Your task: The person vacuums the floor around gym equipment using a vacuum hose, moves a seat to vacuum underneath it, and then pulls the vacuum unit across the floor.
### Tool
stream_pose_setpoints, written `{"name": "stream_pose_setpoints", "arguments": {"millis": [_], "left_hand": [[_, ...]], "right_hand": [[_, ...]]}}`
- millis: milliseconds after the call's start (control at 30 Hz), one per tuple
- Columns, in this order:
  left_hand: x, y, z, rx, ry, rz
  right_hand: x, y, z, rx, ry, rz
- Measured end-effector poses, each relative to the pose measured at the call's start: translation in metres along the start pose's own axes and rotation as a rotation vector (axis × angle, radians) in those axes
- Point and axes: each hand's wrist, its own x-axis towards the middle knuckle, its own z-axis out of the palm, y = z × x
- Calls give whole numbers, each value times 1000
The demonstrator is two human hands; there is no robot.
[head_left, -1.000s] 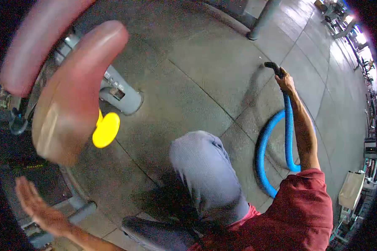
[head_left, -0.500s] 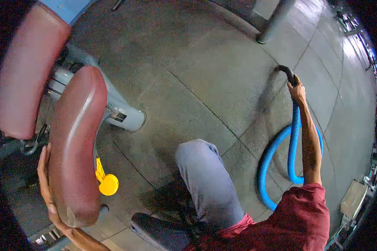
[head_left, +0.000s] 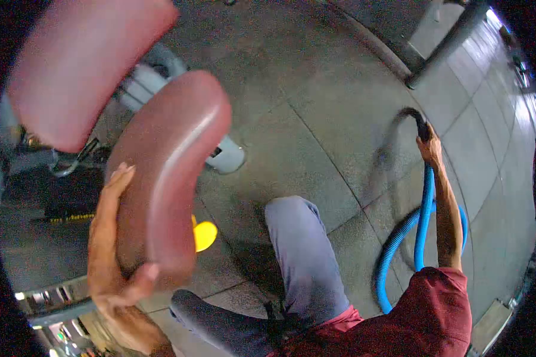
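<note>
My left hand (head_left: 122, 238) lies on the lower left of a curved dark red pad (head_left: 173, 160), its fingers on the surface and the thumb spread across the lower end. On the right, my right hand (head_left: 430, 146) is wrapped round the black curved end (head_left: 412, 113) of a blue corrugated hose (head_left: 390, 256). The hose loops on the floor beside my right arm. A yellow round knob (head_left: 206, 236) sticks out behind the pad's right edge.
A second red pad (head_left: 89, 65) stands at the upper left, on a grey metal frame (head_left: 227, 156). Dark floor tiles (head_left: 315, 137) stretch ahead. A dark post (head_left: 420, 74) is at the upper right. My bent knee (head_left: 301, 238) is below centre.
The view has shifted, so the pads sit farther right. My left hand has moved from the pad's outer edge onto its surface, thumb now showing. My right hand still holds the hose end.
</note>
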Motion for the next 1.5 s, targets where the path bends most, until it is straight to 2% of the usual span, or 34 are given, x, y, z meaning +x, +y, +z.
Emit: {"name": "stream_pose_setpoints", "arguments": {"millis": [33, 67, 133, 167, 200, 233, 267, 300, 333, 500, 567, 633, 667, 700, 733, 800, 900, 933, 967, 1133, 1167, 1267, 1367, 1400, 1500], "left_hand": [[0, -2, -1, 83, -14, 42], [1, -3, 0, 98, 8, 105], [-2, -3, 3, 183, 59, 141], [-3, 3, 4, 192, 72, 123], [-5, 8, -1, 198, 81, 96], [-6, 13, 0, 204, 105, 61], [-8, 16, 1, 205, 128, 22], [-12, 19, 3, 204, 145, -22], [-15, 19, 5, 199, 168, -48], [-13, 6, 14, 140, 260, 2], [-13, -5, 17, 103, 285, 104], [-8, -13, 15, 107, 250, 207], [-5, -13, 13, 62, 220, 227], [0, -17, 10, 68, 187, 258], [4, -21, 9, 67, 153, 283], [10, -31, 2, 56, 49, 334], [14, -34, -6, 113, -91, 412], [10, -32, -6, 127, -95, 418], [9, -29, -6, 142, -108, 424], [22, -25, -22, 190, -270, 456], [27, -29, -20, 179, -302, 445], [61, -37, -23, 171, -349, 404], [109, -62, -1, 88, -184, 226], [121, -61, 3, 166, -164, 173], [135, -57, 6, 255, -181, 170]], "right_hand": [[-11, -9, -1, 16, -43, -23], [-29, -20, -3, 122, -21, -162], [-64, -58, -15, 140, -160, -131], [-86, -60, -11, 241, -144, -224], [-108, -71, -10, 269, -190, -201], [-125, -70, -1, 101, -221, -308], [-142, -122, -31, 180, -362, -134], [-151, -99, -5, 108, -282, -285], [-157, -156, -37, 127, -414, -66], [-125, -154, -33, 51, -402, -213], [-117, -158, -37, 3, -354, -276], [-115, -168, -45, 70, -384, -193], [-115, -145, -30, 152, -303, -292], [-114, -152, -31, 48, -332, -250], [-107, -140, -18, 78, -343, -306], [-111, -185, -39, -36, -446, -154], [-103, -252, -79, -40, -557, -323], [-102, -282, -95, -72, -646, -492], [-69, -248, -61, 64, -646, -483], [2, -345, -97, 24, -458, -558], [25, -342, -78, -29, -322, -642], [56, -397, -84, 1, -492, -695], [110, -427, -28, -49, -553, -768], [129, -440, 2, -41, -551, -854], [165, -490, 102, 35, -558, -885]]}}
